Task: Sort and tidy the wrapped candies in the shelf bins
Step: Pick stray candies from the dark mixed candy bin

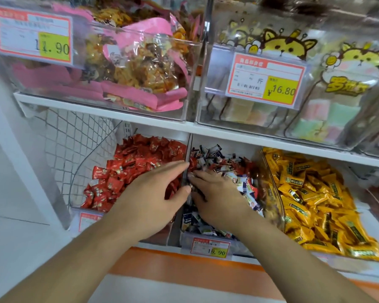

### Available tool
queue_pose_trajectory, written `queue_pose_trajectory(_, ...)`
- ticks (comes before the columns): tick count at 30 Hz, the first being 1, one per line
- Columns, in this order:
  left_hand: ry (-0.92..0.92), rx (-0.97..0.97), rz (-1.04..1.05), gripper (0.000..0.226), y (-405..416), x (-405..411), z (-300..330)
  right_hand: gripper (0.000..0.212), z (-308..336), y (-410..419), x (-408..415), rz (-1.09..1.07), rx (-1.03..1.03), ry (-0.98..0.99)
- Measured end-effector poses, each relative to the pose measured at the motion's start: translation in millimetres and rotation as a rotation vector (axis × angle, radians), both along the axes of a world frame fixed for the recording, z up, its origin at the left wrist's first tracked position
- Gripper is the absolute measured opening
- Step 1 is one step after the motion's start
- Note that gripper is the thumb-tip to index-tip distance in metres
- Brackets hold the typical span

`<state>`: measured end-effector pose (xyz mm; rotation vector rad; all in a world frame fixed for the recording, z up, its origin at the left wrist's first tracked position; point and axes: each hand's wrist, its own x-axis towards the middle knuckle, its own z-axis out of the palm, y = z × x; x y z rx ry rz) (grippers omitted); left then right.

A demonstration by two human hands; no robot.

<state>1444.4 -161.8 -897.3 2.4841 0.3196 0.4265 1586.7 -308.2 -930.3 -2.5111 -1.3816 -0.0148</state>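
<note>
Three clear bins stand side by side on the lower shelf. The left bin holds red wrapped candies (pixel 131 167), the middle bin mixed red, white and dark blue candies (pixel 228 169), the right bin yellow candies (pixel 311 197). My left hand (pixel 153 200) lies flat over the red candies, fingers straight and reaching to the divider (pixel 187 162) between the two bins. My right hand (pixel 217 197) rests palm-down on the mixed candies just right of the divider, its fingertips curled into the pile; whether they hold a candy is hidden.
The upper shelf (pixel 140 119) overhangs the bins and carries a clear bin of pink snack packs (pixel 140 68) and one of cartoon-printed bags (pixel 315 88). A wire mesh panel (pixel 74 145) stands left of the red bin. Price tags (pixel 212 248) hang on the bin fronts.
</note>
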Motion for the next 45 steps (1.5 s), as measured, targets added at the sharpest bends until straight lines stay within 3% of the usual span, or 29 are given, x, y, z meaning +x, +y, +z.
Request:
queue_pose_trajectory(5, -0.016, 0.006, -0.004, 0.057, -1, 5, -3, 0.032, 6, -8, 3, 0.062, -0.026, 0.020)
queue_pose_trajectory(8, -0.025, -0.011, -0.005, 0.056, -2, 5, -5, 0.027, 16, -5, 8, 0.027, 0.170, 0.084)
queue_pose_trajectory(11, -0.036, -0.024, 0.000, 0.057, -5, 6, -5, 0.025, 18, 13, 20, -0.098, 0.276, 0.024)
queue_pose_trajectory(17, -0.029, -0.035, -0.002, 0.058, -2, 5, -7, 0.028, -1, 51, 43, -0.193, 0.092, -0.015)
queue_pose_trajectory(20, -0.027, -0.051, -0.002, 0.058, 0, 3, -6, 0.020, -7, 57, 49, -0.246, 0.061, -0.056)
queue_pose_trajectory(25, -0.016, -0.072, -0.002, 0.058, -2, 1, 1, 0.020, -12, 42, 53, -0.225, 0.323, -0.059)
queue_pose_trajectory(28, -0.020, -0.063, 0.002, 0.058, -2, 1, 1, 0.025, 9, 23, 38, -0.221, 0.435, 0.050)
queue_pose_trajectory(36, -0.115, -0.010, 0.010, 0.050, -16, -10, 13, 0.009, 63, -31, -35, -0.280, 0.549, 0.731)
queue_pose_trajectory(38, -0.145, -0.013, -0.012, 0.047, -21, -14, 17, 0.019, 62, -33, -43, -0.318, 0.589, 0.840)
queue_pose_trajectory(42, -0.180, -0.074, -0.025, 0.031, -28, -18, 25, 0.034, 58, -34, -47, -0.334, 0.675, 0.989)
queue_pose_trajectory(45, -0.193, -0.125, 0.020, 0.021, -27, -19, 29, 0.027, 63, -35, -47, -0.297, 0.686, 1.013)
